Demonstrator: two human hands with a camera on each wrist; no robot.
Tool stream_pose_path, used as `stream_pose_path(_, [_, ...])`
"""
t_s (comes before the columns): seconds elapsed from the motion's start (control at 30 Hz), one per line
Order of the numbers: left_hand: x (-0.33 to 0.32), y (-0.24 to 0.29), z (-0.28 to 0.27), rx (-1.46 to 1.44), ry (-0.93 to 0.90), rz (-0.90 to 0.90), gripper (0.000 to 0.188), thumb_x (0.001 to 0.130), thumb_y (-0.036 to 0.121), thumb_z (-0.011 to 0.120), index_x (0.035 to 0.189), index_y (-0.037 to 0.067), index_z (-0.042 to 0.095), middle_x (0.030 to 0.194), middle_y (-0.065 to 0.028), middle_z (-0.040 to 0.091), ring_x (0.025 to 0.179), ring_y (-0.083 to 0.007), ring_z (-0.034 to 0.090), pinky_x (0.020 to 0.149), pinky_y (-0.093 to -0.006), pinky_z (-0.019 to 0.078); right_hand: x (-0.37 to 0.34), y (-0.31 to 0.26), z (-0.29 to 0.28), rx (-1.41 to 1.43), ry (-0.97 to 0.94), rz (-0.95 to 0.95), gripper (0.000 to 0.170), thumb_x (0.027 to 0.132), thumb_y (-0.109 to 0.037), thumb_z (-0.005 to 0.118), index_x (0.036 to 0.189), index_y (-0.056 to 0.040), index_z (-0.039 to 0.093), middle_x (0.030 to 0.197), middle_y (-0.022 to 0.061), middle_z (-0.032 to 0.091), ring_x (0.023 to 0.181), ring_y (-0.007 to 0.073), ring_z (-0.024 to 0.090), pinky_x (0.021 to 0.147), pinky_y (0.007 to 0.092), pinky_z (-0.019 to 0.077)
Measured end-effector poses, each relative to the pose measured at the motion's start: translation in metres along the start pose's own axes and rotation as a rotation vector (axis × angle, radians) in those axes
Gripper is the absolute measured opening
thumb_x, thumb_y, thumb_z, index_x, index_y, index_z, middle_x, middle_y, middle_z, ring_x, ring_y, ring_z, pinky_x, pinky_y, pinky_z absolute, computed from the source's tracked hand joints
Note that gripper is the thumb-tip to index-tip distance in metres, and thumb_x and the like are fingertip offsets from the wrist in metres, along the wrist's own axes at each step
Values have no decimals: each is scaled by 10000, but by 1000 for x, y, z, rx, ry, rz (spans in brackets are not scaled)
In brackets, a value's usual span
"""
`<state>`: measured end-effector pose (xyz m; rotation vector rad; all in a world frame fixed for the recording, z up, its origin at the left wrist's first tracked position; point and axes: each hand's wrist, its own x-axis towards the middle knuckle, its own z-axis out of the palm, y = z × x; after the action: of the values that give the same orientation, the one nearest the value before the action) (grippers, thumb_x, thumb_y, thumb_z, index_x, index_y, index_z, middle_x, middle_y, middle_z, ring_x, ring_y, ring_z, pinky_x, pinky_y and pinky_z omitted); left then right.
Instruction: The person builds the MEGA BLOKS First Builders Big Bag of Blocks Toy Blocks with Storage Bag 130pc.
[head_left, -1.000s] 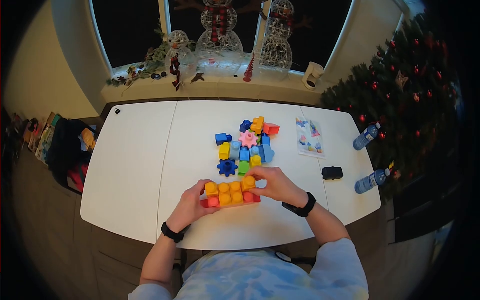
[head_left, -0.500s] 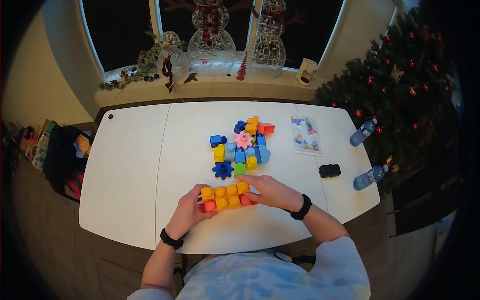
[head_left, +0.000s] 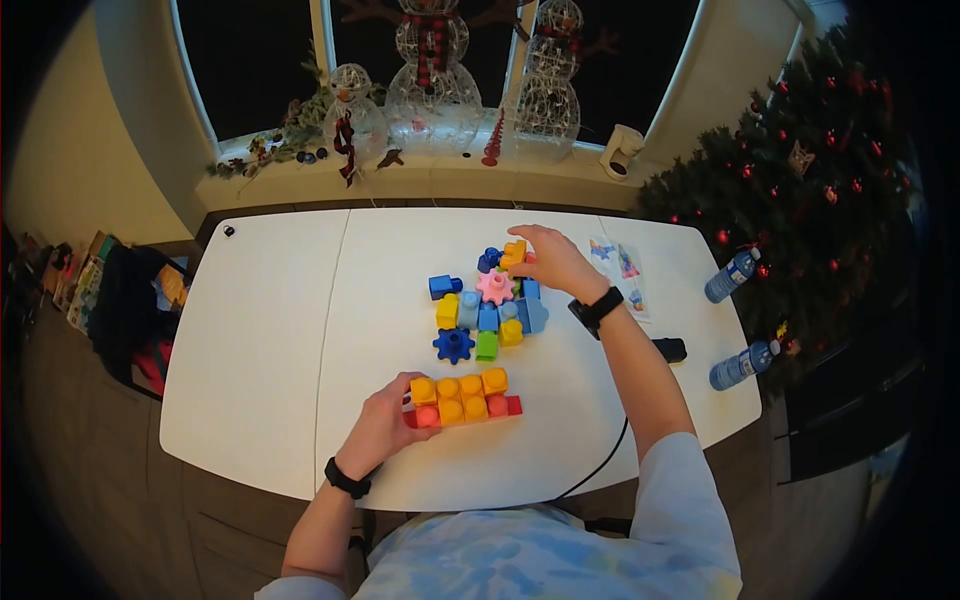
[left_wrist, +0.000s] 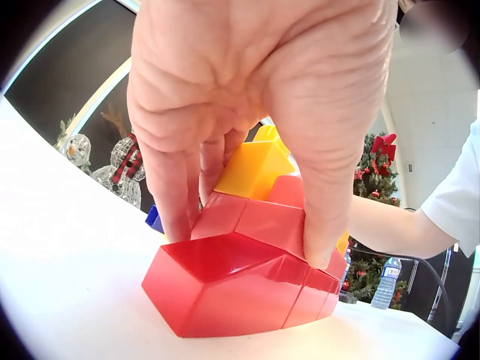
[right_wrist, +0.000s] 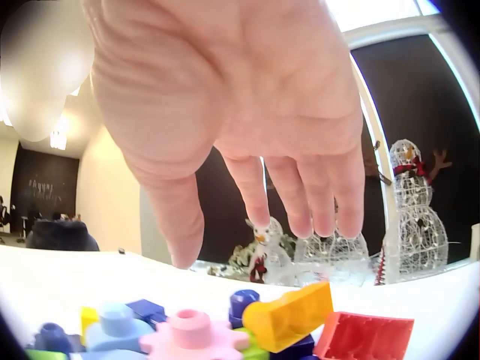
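My left hand (head_left: 380, 420) grips the left end of a red brick base (head_left: 514, 405) on the table. Across the base sit several yellow bricks (head_left: 462, 397), studs up. In the left wrist view, thumb and fingers straddle the red base (left_wrist: 247, 292), whose sloped end faces the camera. My right hand (head_left: 560, 262) hovers over the far side of the loose block pile, fingers spread, nothing in them. Below it in the right wrist view lie a tilted yellow block (right_wrist: 291, 319), a red block (right_wrist: 367, 336) and a pink gear-shaped block (right_wrist: 191, 337).
Nearer in the pile are a dark blue gear block (head_left: 454, 345), a green block (head_left: 487, 346) and several blue and yellow ones. To the right lie a printed sheet (head_left: 630, 265), partly behind the right arm, a black object (head_left: 670, 349) and two water bottles (head_left: 733, 276).
My right hand has left the yellow brick at the right end of the build and moved away to the far side of the pile. The left hand keeps its hold.
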<state>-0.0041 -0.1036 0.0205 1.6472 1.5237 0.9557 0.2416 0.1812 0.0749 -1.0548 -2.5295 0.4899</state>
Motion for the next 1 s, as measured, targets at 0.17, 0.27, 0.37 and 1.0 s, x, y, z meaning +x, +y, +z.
stream_pose_path(0.17, [-1,-4,1,10,2,-4,659,732,91,894,1291,37,549,1147,-190,691,1058,-363,702,944,-399,596,51,38,36,-209,-233,183,768,670,-377,861,1333,-50,649,1288,218,663,1237,374,603,1043,431,504])
stream_pose_path(0.27, [-1,-7,2,-10,3,1,658,733,92,891,1292,38,549,1154,-194,691,1058,-369,702,940,-402,595,58,46,45,-251,-237,143,726,655,-362,848,1289,-53,672,1260,211,671,1213,366,618,1020,423,518])
stream_pose_path(0.37, [-1,-8,3,6,9,11,657,734,94,887,1294,36,548,1154,-200,694,1059,-375,703,931,-406,595,48,29,37,-272,-136,117,641,678,-353,829,1236,-64,701,1187,192,679,1163,358,635,988,423,531])
stream_pose_path(1.0, [0,-15,4,26,30,74,669,730,134,901,1288,36,543,1111,-203,711,1014,-383,706,867,-412,586,-91,-148,41,21,-202,-187,456,853,-376,796,1084,-24,620,1063,160,592,957,337,657,776,436,539])
